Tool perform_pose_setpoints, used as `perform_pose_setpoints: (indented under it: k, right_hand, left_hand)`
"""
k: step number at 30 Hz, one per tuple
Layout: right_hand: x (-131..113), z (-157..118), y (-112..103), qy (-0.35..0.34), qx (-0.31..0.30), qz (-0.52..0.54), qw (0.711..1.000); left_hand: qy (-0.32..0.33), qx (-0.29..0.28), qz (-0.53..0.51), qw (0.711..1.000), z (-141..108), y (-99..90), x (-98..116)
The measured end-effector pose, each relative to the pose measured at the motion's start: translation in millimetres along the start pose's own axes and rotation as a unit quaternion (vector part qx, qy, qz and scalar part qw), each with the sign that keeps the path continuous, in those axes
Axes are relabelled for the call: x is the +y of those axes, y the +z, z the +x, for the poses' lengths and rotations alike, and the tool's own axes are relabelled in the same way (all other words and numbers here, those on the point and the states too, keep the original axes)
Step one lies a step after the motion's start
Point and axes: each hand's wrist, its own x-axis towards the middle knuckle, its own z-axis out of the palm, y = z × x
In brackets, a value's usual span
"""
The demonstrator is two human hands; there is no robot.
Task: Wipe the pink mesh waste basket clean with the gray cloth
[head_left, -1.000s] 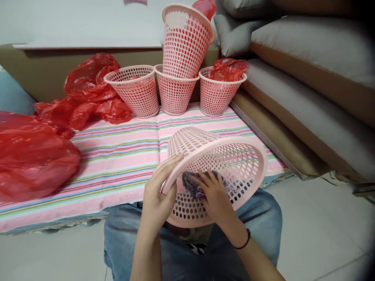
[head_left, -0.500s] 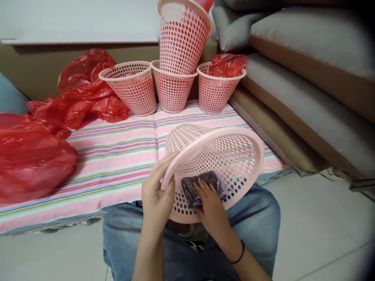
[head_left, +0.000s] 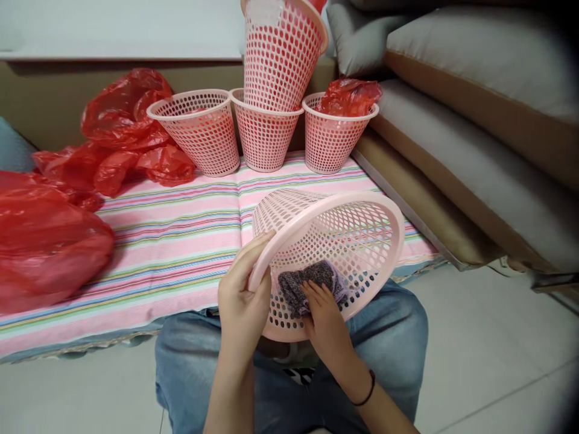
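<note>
A pale pink plastic basket (head_left: 289, 211) with a holed wall lies tilted over my lap, its mouth facing me and to the right. My left hand (head_left: 244, 289) grips its rim on the left, thumb on the inside and fingers outside. Inside the basket, my right hand (head_left: 325, 322) holds a folded dark grey cloth (head_left: 294, 292) with a purple edge against the lower wall. The fingers lie over the cloth and the thumb is at its near edge. Whatever of the cloth lies under the palm is hidden.
Behind stand three pink baskets (head_left: 203, 141), with another basket (head_left: 280, 60) stacked in the middle one. Red plastic bags (head_left: 49, 241) lie at the left on the striped mat (head_left: 181, 235). Grey and brown cushions (head_left: 461, 150) are piled at the right.
The view has shifted slightly. My right hand and the cloth have barely moved against the basket wall, and my left hand keeps its hold on the rim.
</note>
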Motion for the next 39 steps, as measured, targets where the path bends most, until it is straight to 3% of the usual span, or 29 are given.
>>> perform_pose_setpoints:
  k: [9,21,26,29,31,34,36,37,39]
  right_hand:
    - [-16.8,6.7,-15.5,0.046,-0.023,-0.012,0.999]
    - [-18.7,22.1,-21.2,0.097,-0.1,-0.042,0.989]
    - [-13.7,28.4,-30.7,0.127,-0.116,0.017,0.985]
    - [-10.6,23.8,-38.6,0.145,-0.116,0.146,0.972]
    - [-10.7,18.3,-42.4,0.152,-0.127,0.307,0.931]
    - [-12.3,10.6,-43.5,0.228,-0.121,0.541,0.801]
    - [-12.0,8.4,-42.2,0.307,-0.068,0.62,0.719]
    - [-11.0,8.7,-41.8,0.337,-0.033,0.635,0.694]
    - [-7.2,11.8,-42.8,0.358,0.031,0.642,0.677]
  left_hand:
    - [-0.028,0.022,0.003,0.999,1.1,-6.1,-6.3]
    - [0.002,0.002,-0.002,1.0,0.2,-5.8,-3.7]
    - [0.041,-0.016,-0.013,0.999,3.1,-5.0,-4.2]
    - [0.048,-0.024,-0.023,0.998,5.2,-5.0,-3.8]
    - [0.048,-0.03,-0.027,0.998,5.9,-5.7,-3.4]
    - [0.046,-0.04,-0.03,0.998,5.8,-6.9,-2.6]
    - [0.044,-0.04,-0.03,0.998,5.3,-7.4,-2.5]
    - [0.041,-0.037,-0.029,0.998,5.2,-7.6,-2.7]
    - [0.033,-0.028,-0.026,0.999,5.0,-8.0,-3.7]
